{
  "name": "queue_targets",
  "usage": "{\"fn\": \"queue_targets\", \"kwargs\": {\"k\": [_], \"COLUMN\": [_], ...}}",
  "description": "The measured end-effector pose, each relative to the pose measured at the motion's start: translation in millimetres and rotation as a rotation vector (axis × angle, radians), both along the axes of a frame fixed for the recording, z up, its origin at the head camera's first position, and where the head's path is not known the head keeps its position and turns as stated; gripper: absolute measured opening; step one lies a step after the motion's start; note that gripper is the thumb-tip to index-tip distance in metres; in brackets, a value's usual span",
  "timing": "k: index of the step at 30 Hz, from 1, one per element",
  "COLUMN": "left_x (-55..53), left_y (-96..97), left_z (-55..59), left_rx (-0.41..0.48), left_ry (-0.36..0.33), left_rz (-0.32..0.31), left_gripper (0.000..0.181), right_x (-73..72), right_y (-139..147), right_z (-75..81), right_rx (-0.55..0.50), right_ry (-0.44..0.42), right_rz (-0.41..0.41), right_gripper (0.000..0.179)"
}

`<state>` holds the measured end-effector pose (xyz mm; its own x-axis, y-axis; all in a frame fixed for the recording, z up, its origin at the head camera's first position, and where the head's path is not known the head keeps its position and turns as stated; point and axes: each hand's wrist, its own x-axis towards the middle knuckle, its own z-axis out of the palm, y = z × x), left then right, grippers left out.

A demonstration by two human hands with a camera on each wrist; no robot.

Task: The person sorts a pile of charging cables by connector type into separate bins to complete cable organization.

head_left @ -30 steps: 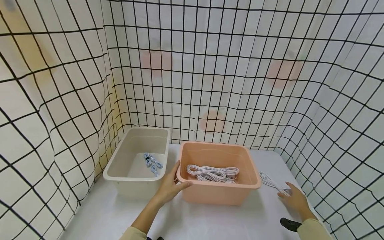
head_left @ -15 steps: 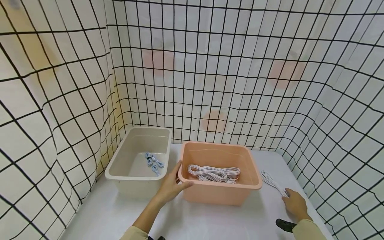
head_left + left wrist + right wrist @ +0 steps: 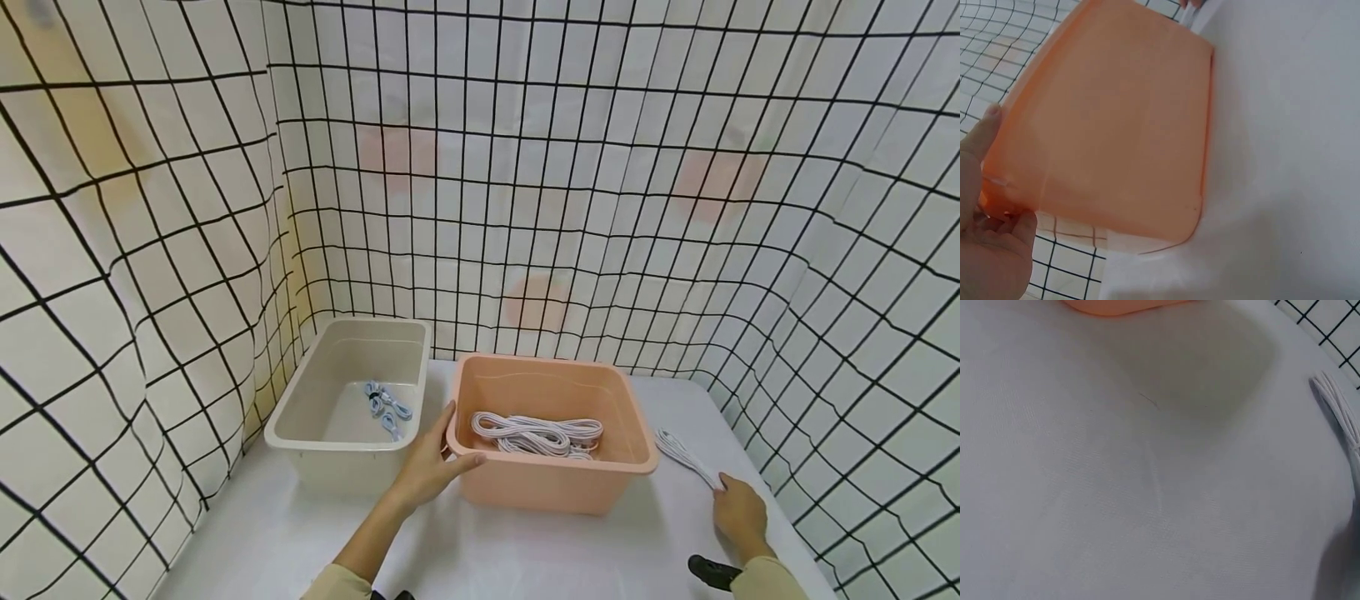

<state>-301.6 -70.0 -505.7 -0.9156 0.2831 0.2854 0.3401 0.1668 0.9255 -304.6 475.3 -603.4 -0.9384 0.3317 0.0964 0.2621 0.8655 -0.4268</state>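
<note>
At the left end of the peach plastic bin (image 3: 540, 485), my left hand (image 3: 426, 475) holds the front corner, its thumb along the front rim and its fingers at the side. The left wrist view shows fingertips (image 3: 1024, 228) curled beneath the rim. Several coiled white cords (image 3: 536, 435) lie inside that bin. To its right, another bundled white cord (image 3: 681, 454) lies on the table; my right hand (image 3: 741, 515) pinches its near end. In the right wrist view only part of the cord (image 3: 1340, 409) appears at the right edge, and the hand is out of sight there.
A cream bin (image 3: 330, 457) stands left of the peach one, with small light-blue cord bundles (image 3: 382, 402) inside. Black grid netting (image 3: 525, 208) encloses the white table (image 3: 525, 554) at the back and both sides.
My right hand has closed its fingers on the near end of the white cord and drawn slightly toward me. The left hand keeps its place on the bin.
</note>
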Motion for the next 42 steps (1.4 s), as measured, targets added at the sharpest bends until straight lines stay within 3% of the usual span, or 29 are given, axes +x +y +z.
{"fn": "queue_targets", "kwargs": {"k": [9, 15, 20, 28, 36, 38, 42], "left_x": [-0.4, -0.5, -0.8, -2.5, 13.5, 11.7, 1.7], "left_y": [-1.0, 1.4, 2.7, 3.3, 5.8, 5.6, 3.0], "left_z": [-0.7, -1.7, -4.7, -7.6, 16.1, 14.5, 0.3], "left_rx": [0.010, 0.009, 0.026, 0.005, 0.021, 0.019, 0.012], "left_ry": [0.004, -0.004, -0.010, 0.000, 0.004, 0.014, 0.017], "left_rz": [0.004, -0.002, 0.014, 0.041, 0.037, 0.035, 0.024], "left_gripper": [0.100, 0.100, 0.100, 0.099, 0.096, 0.096, 0.099], "right_x": [3.6, 1.1, 2.2, 4.8, 4.1, 3.5, 1.0], "right_y": [7.5, 18.6, 23.0, 17.4, 10.0, 8.0, 5.1], "right_z": [5.3, 14.7, 33.7, 76.4, 106.0, 111.5, 120.2], "right_rx": [-0.066, -0.100, -0.104, -0.090, -0.058, -0.051, -0.034], "right_ry": [0.117, 0.080, 0.098, 0.149, 0.173, 0.181, 0.217], "right_rz": [0.021, 0.055, 0.111, 0.174, 0.214, 0.219, 0.241], "right_gripper": [0.042, 0.045, 0.044, 0.044, 0.043, 0.043, 0.042]}}
